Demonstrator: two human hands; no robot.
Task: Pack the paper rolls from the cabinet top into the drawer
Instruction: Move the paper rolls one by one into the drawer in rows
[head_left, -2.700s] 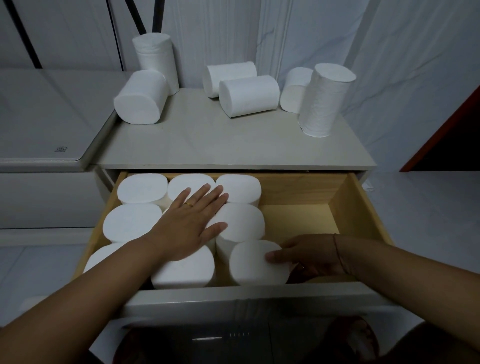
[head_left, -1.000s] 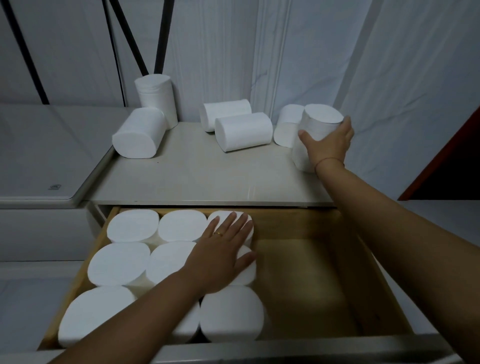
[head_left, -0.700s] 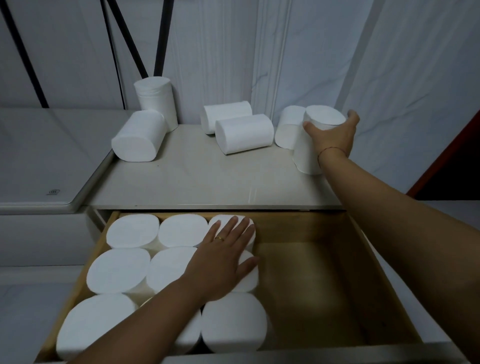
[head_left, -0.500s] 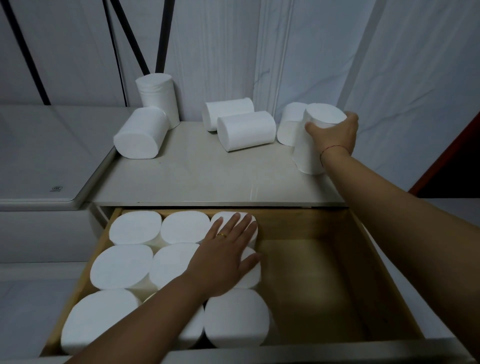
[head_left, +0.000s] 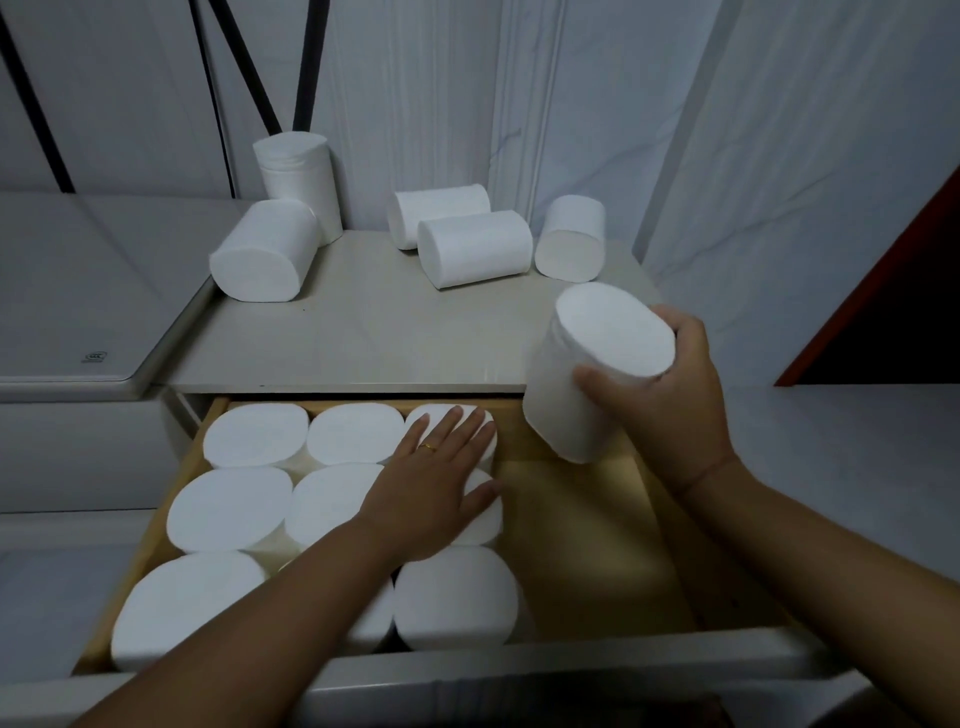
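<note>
Holding a tilted white cylindrical paper roll (head_left: 582, 395) in its grip, the right hand (head_left: 670, 405) may wedge it crookedly into the wooden drawer (head_left: 582, 545).

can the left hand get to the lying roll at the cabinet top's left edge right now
Probably yes: the left hand lies flat on the packed rolls, holding nothing, and nothing stands on the cabinet top between it and that lying roll.
</note>
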